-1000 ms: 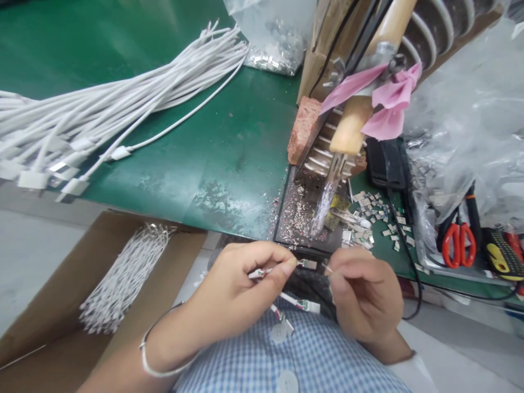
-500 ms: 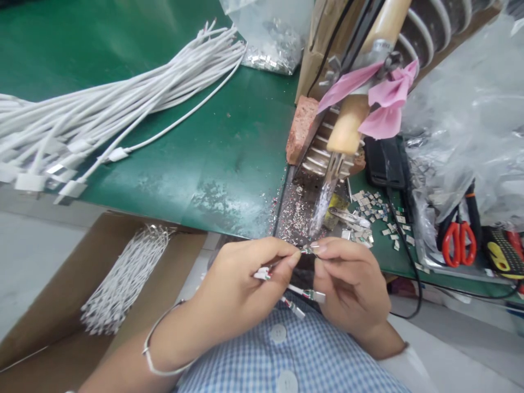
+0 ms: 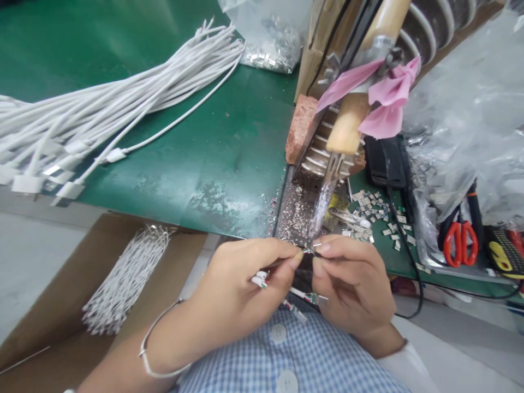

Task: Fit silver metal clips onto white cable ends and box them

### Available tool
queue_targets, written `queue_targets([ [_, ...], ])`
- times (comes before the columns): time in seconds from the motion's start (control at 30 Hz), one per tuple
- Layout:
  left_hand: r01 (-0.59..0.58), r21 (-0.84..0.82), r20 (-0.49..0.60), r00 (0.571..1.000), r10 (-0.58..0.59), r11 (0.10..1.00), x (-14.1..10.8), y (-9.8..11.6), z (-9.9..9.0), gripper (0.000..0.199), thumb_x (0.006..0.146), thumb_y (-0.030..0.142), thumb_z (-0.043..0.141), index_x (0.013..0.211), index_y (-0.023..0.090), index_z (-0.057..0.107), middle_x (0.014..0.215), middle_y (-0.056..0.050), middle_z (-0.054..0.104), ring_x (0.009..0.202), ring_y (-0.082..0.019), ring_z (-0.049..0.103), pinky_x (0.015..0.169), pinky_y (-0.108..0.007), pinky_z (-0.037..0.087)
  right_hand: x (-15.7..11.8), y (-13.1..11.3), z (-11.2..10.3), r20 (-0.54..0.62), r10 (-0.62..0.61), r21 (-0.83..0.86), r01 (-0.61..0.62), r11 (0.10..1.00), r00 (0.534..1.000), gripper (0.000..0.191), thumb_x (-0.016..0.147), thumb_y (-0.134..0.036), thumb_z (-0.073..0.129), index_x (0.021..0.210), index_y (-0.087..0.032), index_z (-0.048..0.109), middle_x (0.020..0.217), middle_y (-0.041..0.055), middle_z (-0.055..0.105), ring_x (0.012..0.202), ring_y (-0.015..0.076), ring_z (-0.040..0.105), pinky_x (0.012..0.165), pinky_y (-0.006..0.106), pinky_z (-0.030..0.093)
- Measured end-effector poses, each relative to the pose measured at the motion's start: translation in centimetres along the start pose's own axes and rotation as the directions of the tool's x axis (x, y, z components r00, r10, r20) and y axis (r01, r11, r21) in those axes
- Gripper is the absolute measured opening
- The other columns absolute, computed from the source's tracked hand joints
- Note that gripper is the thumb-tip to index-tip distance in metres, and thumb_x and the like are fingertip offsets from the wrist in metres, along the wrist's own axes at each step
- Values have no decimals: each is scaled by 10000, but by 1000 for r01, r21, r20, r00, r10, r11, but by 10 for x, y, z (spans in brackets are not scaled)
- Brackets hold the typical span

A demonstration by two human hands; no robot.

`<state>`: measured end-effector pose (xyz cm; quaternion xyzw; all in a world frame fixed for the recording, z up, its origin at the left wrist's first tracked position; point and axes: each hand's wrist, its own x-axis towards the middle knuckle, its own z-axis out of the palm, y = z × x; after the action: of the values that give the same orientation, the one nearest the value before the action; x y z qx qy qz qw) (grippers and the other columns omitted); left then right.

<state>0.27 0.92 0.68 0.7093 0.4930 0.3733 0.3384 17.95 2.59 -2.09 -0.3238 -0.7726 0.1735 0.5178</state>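
My left hand [image 3: 249, 284] is closed around several white cables [image 3: 260, 279], whose stripped ends show red and green wires. Two cable ends with metal connectors [image 3: 317, 298] stick out below its fingers. Thumb and forefinger of this hand pinch one cable end close to the tip of the soldering iron [image 3: 323, 210]. My right hand [image 3: 354, 289] pinches a small metal connector piece [image 3: 316, 245] against that end; the fingertips hide part of it. The iron, clamped with its wooden handle upward and a pink cloth tied on, points down just above my fingers.
A bundle of white USB cables [image 3: 123, 103] lies on the green table [image 3: 196, 164]. A cardboard box [image 3: 172, 284] with more cables stands below left. Small connectors [image 3: 364, 204], a brick [image 3: 301, 128], red-handled cutters [image 3: 460, 243] and a bag of metal parts [image 3: 270, 43] surround the iron.
My right fingers have tilted and lifted slightly, so the small metal piece stands more apart from the cable end. My left hand keeps its grip with hardly any shift.
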Motion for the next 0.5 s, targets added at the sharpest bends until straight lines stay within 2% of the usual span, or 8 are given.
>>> queue_targets([
  [0.33,-8,6,-12,1000,8,1000,-2,0,0,104,850,88,597,854,168,663,753,31,741,592,-63,653,584,-145,486,1,-2,2,-37,-19,-26,18,1000,999,165,788,0,610,861,-147,630,888,55,629,865,179,663,724,337,634],
  [0.5,-9,25,19,1000,8,1000,-3,0,-2,103,836,79,610,854,169,658,723,45,718,565,-56,626,591,-142,488,0,-3,0,19,-20,-3,20,1000,1000,188,792,11,601,882,-152,623,889,54,622,878,181,665,722,333,637],
])
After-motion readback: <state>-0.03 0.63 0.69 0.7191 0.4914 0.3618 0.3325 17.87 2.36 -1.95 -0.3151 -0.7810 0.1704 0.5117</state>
